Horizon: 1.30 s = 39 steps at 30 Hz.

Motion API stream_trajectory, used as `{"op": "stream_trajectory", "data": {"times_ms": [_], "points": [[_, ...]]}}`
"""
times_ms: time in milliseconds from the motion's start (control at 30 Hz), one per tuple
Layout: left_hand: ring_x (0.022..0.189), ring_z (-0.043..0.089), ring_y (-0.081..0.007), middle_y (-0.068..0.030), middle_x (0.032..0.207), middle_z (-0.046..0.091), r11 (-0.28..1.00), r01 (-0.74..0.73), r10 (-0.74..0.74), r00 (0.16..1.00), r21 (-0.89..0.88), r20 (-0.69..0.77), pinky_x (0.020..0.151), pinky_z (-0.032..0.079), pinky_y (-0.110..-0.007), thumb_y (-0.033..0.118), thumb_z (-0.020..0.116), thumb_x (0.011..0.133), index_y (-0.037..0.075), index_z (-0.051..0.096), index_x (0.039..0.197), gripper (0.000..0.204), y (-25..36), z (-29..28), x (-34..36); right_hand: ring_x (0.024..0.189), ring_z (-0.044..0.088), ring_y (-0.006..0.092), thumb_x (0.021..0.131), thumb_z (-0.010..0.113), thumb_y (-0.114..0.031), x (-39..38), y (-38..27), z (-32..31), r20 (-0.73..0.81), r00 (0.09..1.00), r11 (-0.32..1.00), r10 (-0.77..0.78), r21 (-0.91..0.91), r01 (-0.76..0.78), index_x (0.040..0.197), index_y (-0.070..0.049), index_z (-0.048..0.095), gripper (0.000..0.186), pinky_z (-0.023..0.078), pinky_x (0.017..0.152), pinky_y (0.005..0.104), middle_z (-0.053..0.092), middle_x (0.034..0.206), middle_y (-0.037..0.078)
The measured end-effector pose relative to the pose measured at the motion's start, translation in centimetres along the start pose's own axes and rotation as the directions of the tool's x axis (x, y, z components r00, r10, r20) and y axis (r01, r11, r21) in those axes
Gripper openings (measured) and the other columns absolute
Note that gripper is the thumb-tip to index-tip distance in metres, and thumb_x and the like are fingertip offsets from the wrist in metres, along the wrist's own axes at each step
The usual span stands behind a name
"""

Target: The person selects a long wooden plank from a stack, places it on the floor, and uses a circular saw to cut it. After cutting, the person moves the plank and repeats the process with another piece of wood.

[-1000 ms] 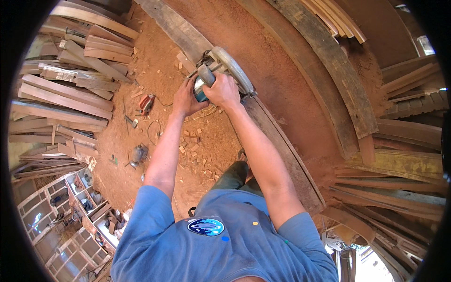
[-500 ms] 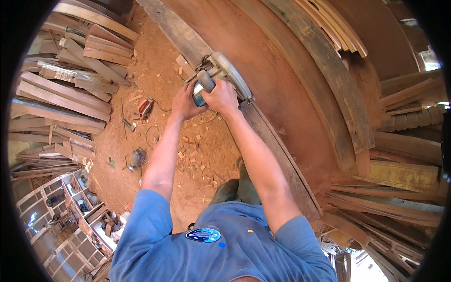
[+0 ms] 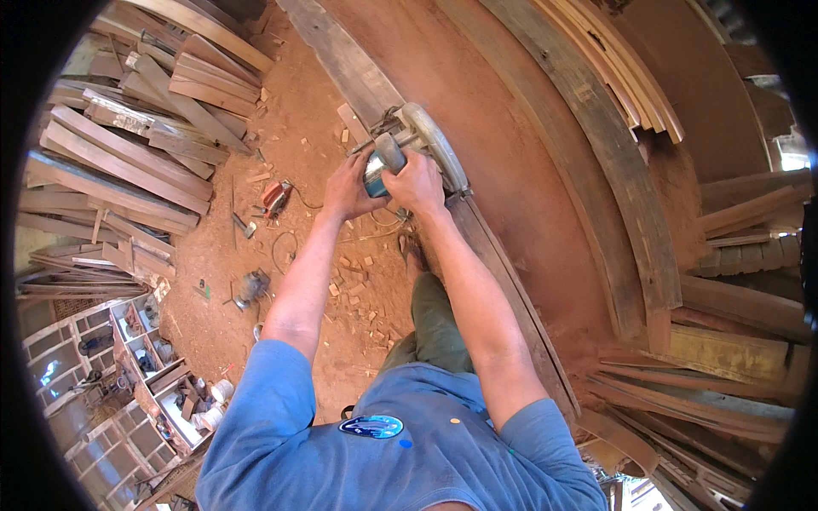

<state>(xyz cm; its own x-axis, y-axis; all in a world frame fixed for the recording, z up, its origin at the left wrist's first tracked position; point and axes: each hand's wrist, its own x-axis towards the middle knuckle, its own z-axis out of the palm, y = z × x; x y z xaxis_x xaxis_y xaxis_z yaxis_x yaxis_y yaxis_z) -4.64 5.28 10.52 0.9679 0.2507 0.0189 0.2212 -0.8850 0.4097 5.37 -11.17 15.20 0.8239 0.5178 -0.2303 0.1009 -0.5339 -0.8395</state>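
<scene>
Both my hands hold a circular saw (image 3: 437, 145) with a pale metal guard and a blue-green motor housing. It rests on a long, weathered wooden plank (image 3: 362, 81). My left hand (image 3: 348, 189) is curled round the near left side of the motor housing. My right hand (image 3: 416, 181) grips the saw's rear handle, its fingers wrapped and partly hidden. Between the saw and my body, a thin straight line (image 3: 509, 271) runs along the plank. The blade is out of sight beneath the guard and base.
Stacked boards (image 3: 128, 157) lie to the left, with a red power tool (image 3: 275, 198), a hammer (image 3: 244, 226) and a grey motor-like tool (image 3: 251, 289) on the dusty ground. Wood chips are scattered near my feet. Long curved-looking beams (image 3: 609, 170) stretch along the right.
My leg has stepped forward beside the plank, and its foot now shows below the saw. The view has shifted slightly; both hands keep their hold on the circular saw.
</scene>
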Motion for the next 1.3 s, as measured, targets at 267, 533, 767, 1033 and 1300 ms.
{"op": "stream_trajectory", "data": {"times_ms": [267, 533, 767, 1033, 1300], "points": [[0.127, 0.061, -0.0383, -0.0165, 0.141, 0.060, 1.000, 0.030, -0.030, 0.999, 0.005, 0.031, 0.102, 0.054, -0.049, 0.049, 0.089, 0.064, 0.019, 0.041, 0.156, 0.108, -1.2, 0.0, 1.3, 0.104, 0.069, 0.0477, 0.081, 0.074, -0.031, 1.4, -0.2, 0.9, -0.048, 0.999, 1.000, -0.007, 0.019, 0.008, 0.107, -0.003, 0.073, 0.038, 0.056, 0.091, 0.0542, 0.074, 0.103, 0.029], [0.136, 0.056, -0.0380, -0.0179, 0.150, 0.054, 0.999, 0.041, -0.040, 0.998, -0.031, 0.047, 0.108, 0.051, -0.047, 0.052, 0.090, 0.065, 0.013, 0.042, 0.156, 0.111, -3.8, 0.0, 1.7, 0.105, 0.069, 0.0480, 0.080, 0.074, -0.031, 3.1, 0.1, 3.2, -0.077, 0.996, 0.998, -0.038, -0.043, 0.035, 0.110, -0.002, 0.074, 0.042, 0.056, 0.093, 0.0550, 0.073, 0.104, 0.030], [0.133, 0.057, -0.0365, -0.0164, 0.146, 0.057, 0.999, -0.016, 0.016, 1.000, 0.028, 0.016, 0.107, 0.052, -0.047, 0.051, 0.090, 0.062, 0.012, 0.042, 0.156, 0.112, -6.7, 2.3, 2.0, 0.101, 0.070, 0.0489, 0.078, 0.074, -0.030, 5.7, 3.0, 6.2, -0.110, 0.980, 0.985, -0.168, 0.005, 0.170, 0.101, 0.000, 0.075, 0.038, 0.054, 0.091, 0.0574, 0.073, 0.100, 0.031], [0.129, 0.058, -0.0358, -0.0156, 0.143, 0.057, 1.000, 0.002, -0.003, 1.000, 0.021, 0.025, 0.104, 0.053, -0.047, 0.052, 0.088, 0.062, 0.010, 0.042, 0.156, 0.112, -7.3, 2.5, 2.5, 0.106, 0.067, 0.0512, 0.079, 0.072, -0.030, 6.8, 3.0, 7.0, -0.084, 0.990, 0.992, -0.115, -0.051, 0.111, 0.108, 0.000, 0.074, 0.042, 0.052, 0.097, 0.0561, 0.073, 0.103, 0.032], [0.129, 0.059, -0.0366, -0.0151, 0.143, 0.057, 0.997, 0.001, -0.002, 1.000, 0.076, 0.017, 0.103, 0.054, -0.048, 0.056, 0.088, 0.063, 0.011, 0.042, 0.155, 0.112, -8.9, 2.5, 3.8, 0.105, 0.068, 0.0507, 0.079, 0.071, -0.030, 8.3, 2.1, 7.4, -0.093, 0.985, 0.987, -0.144, -0.090, 0.136, 0.105, 0.001, 0.075, 0.040, 0.053, 0.095, 0.0561, 0.073, 0.101, 0.031]]}}
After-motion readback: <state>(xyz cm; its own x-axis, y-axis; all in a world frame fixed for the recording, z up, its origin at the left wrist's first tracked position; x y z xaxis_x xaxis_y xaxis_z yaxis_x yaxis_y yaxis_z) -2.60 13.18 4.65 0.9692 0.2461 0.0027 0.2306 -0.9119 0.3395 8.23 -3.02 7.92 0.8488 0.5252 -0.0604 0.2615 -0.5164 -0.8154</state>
